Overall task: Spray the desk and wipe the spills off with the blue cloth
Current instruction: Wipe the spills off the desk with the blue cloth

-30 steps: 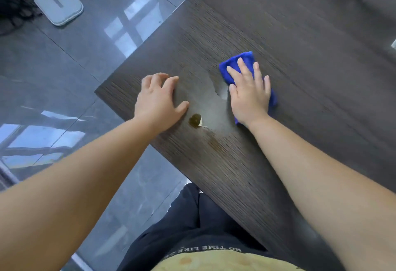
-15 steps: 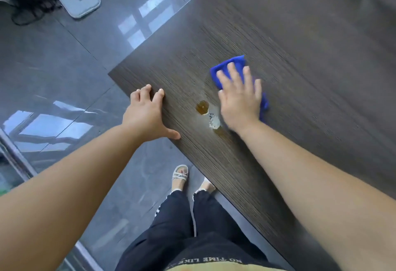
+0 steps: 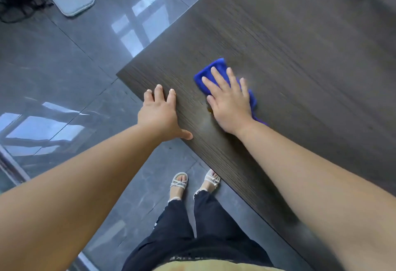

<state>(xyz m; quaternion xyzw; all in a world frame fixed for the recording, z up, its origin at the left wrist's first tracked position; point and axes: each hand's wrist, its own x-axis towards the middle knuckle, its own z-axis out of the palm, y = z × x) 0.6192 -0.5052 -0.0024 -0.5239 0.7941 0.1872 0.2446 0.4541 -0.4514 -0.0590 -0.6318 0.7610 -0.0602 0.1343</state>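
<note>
Right hand pressed flat, fingers spread, on the blue cloth on the desk.
The palm hides most of the cloth and nearly all of the brown spill; left hand lies open at the desk edge.

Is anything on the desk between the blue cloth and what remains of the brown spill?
Nothing visible. The right hand presses the blue cloth flat on the desk, and the brown spill shows only as a sliver at that hand's thumb edge. The left hand rests aside, near the desk's edge.

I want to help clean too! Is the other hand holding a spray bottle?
No, the left hand is empty, pressed flat on the desk edge.
</note>
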